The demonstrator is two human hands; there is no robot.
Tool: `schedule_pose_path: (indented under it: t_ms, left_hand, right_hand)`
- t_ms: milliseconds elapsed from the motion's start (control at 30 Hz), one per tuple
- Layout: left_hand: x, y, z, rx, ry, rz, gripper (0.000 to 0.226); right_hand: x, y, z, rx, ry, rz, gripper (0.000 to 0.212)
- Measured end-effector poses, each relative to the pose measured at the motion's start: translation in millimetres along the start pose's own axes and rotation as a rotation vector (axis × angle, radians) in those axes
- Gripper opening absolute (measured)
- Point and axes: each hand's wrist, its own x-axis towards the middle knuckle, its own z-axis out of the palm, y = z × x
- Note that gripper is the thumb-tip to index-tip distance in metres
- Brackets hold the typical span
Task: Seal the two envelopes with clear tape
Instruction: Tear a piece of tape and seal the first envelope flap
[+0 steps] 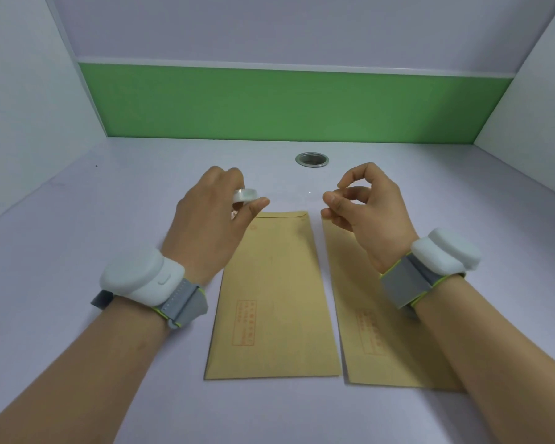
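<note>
Head view, both hands raised above the far ends of two envelopes.

Left hand (pixel 212 213): fingers and thumb curled round a small roll of clear tape (pixel 247 195), held flat-side up, above the top left corner of the left envelope (pixel 273 299). The hand is off the desk (pixel 77 238).

Right hand (pixel 366 209): thumb and forefinger pressed together in a pinch, remaining fingers curled loosely beneath. Whether a strip of tape is caught in the pinch cannot be told (clear tape against the pale surface gives no visible edge). The hand sits above the top end of the right envelope (pixel 366 315), covering its top edge.

Envelopes: both tan, long, lying flat and side by side on the desk, narrow ends pointing away from the person, a slim gap between them. Each carries a red printed box of text in the lower half. The left one's top edge is visible and looks folded down flat.

Each wrist wears a white device (pixel 138 277) on a grey strap (right wrist likewise).

A round metal grommet (pixel 311 159) is set in the desk beyond the hands, in front of a green back panel (pixel 285 104).
</note>
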Motion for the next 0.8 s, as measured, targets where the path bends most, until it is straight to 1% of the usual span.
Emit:
schedule_pose_path:
  t_ms: [133, 233, 300, 433, 500, 567, 633, 700, 733, 800]
  left_hand:
    - [-1.6, 5.3, 0.4, -0.076, 0.021, -0.020, 0.030]
    - [-0.9, 6.3, -0.2, -0.095, 0.026, -0.034, 0.027]
    - [-1.1, 5.2, 0.3, -0.102, -0.001, -0.050, 0.024]
    - [-2.7, 5.3, 1.8, -0.141, -0.024, -0.084, 0.020]
    - [-3.1, 5.4, 2.3, -0.126, -0.001, -0.073, 0.017]
    - [-3.9, 6.8, 2.6, -0.098, 0.012, -0.054, 0.016]
    - [-4.3, 9.4, 2.3, -0.066, 0.015, -0.027, 0.016]
    - [-4.8, 12.9, 2.2, -0.045, 0.018, 0.017, 0.015]
    - [-5.1, 14.7, 2.0, -0.040, 0.018, 0.041, 0.014]
    - [-5.8, 18.1, 2.3, -0.035, 0.011, 0.092, 0.013]
  right_hand:
    - [-2.3, -1.5, 1.5, -0.019, 0.021, 0.002, 0.021]
    - [-1.8, -1.9, -1.2, -0.063, -0.005, 0.024, 0.016]
    - [-1.7, -1.7, -1.7, -0.094, -0.026, 0.038, 0.014]
    - [-1.3, -2.5, -0.8, -0.069, -0.026, 0.071, 0.007]
    - [-2.1, -4.4, 1.8, -0.064, -0.011, 0.099, 0.012]
    - [-4.2, -6.3, 6.9, -0.110, 0.042, 0.113, 0.017]
    - [-7.3, -7.5, 10.8, -0.275, 0.119, 0.048, 0.020]
    - [-11.1, -10.7, 12.4, -0.476, 0.122, -0.115, 0.023]
    - [-13.0, -13.5, 13.4, -0.513, 0.092, -0.212, 0.025]
    - [-16.7, -17.8, 16.6, -0.479, -0.035, -0.370, 0.029]
